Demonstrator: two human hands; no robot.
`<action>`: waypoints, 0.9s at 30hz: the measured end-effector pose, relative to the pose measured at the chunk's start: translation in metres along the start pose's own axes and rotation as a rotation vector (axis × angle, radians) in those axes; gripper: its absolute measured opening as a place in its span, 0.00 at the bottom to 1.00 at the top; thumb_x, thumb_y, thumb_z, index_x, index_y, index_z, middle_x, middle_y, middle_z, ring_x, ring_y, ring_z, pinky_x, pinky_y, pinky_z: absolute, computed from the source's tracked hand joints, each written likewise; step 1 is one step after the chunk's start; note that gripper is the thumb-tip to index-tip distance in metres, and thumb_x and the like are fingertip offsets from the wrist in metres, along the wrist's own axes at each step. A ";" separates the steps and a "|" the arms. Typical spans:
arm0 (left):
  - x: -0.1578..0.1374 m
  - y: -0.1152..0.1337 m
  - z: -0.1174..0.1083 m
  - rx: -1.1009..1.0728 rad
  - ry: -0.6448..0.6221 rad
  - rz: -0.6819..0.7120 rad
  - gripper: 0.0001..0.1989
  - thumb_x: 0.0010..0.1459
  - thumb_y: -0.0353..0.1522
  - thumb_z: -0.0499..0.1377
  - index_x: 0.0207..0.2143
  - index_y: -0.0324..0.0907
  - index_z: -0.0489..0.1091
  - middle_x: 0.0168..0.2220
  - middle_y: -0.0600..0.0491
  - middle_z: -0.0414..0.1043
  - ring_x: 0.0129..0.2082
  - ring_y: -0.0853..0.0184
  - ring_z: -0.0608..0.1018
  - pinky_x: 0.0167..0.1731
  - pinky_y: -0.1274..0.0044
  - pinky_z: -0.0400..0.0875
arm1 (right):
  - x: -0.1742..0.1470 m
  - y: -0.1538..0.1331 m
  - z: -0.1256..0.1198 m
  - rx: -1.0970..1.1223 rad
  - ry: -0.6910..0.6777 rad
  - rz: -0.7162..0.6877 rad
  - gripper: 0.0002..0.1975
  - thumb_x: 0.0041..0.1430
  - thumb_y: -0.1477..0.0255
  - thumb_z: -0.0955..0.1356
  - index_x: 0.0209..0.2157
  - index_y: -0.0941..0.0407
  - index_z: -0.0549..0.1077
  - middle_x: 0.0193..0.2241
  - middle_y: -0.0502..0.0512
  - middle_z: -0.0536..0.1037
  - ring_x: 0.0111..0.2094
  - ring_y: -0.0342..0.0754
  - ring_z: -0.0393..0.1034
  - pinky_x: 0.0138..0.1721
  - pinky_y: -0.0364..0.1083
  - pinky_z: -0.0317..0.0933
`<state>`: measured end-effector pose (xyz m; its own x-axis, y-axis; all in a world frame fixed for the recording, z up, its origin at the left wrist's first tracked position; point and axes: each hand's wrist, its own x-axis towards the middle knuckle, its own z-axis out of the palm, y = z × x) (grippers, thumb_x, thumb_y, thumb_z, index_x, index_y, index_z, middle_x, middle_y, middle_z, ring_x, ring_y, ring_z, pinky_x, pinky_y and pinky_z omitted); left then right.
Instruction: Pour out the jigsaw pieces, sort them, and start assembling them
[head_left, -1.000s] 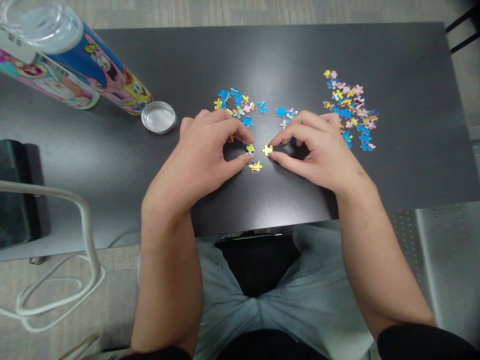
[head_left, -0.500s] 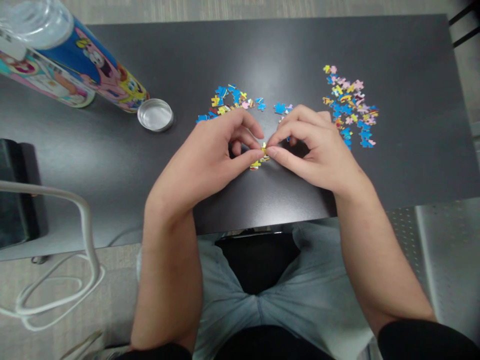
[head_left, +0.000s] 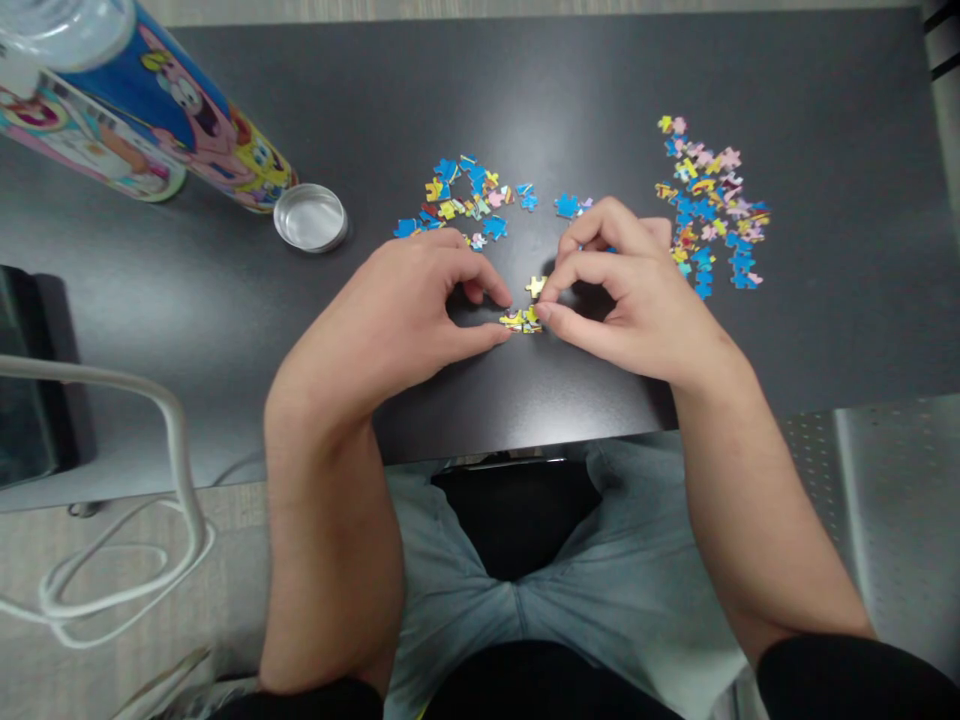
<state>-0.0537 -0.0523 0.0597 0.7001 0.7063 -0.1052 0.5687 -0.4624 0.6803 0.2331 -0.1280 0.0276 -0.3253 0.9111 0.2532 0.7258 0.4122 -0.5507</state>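
Observation:
A small joined strip of yellow jigsaw pieces (head_left: 513, 320) lies flat on the dark table near its front edge. My left hand (head_left: 405, 305) is at the strip's left end, thumb along the lower edge and index finger just above, the two apart. With thumb and index finger pinched, my right hand (head_left: 630, 285) grips a yellow puzzle piece (head_left: 532, 313) at the right end of the strip. Just above lies a loose pale yellow puzzle piece (head_left: 535, 287), close to my right index finger. Its seating against the strip is too small to make out.
Loose puzzle pieces, mostly blue and yellow (head_left: 472, 185), lie beyond my left hand. Another pile (head_left: 701, 205) spreads at the right. A round metal lid (head_left: 310, 218) lies beside tall cartoon-printed canisters (head_left: 217, 120) at the left. A white cable (head_left: 176, 440) hangs at the left edge.
My hands have moved slightly apart, my left one leftward. The lower yellow pieces now sit side by side in a strip, and a pale yellow piece lies uncovered above it.

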 end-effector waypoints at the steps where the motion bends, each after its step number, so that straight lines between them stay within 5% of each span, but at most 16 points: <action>1: 0.000 0.001 0.001 0.002 -0.002 -0.004 0.08 0.71 0.40 0.77 0.48 0.50 0.92 0.39 0.50 0.83 0.45 0.52 0.85 0.52 0.62 0.80 | 0.000 -0.001 0.000 -0.014 -0.013 0.012 0.05 0.79 0.68 0.78 0.44 0.48 0.89 0.54 0.64 0.87 0.60 0.70 0.84 0.64 0.73 0.66; 27: 0.000 0.005 0.004 -0.022 0.003 -0.019 0.06 0.69 0.38 0.77 0.47 0.50 0.93 0.38 0.50 0.82 0.43 0.53 0.84 0.50 0.62 0.79 | -0.003 -0.001 -0.007 -0.031 -0.086 -0.024 0.09 0.75 0.63 0.84 0.53 0.43 0.91 0.56 0.61 0.89 0.60 0.73 0.85 0.67 0.74 0.66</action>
<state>-0.0493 -0.0567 0.0602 0.6881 0.7162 -0.1165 0.5724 -0.4370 0.6939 0.2381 -0.1315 0.0331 -0.3928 0.8984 0.1964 0.7350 0.4351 -0.5201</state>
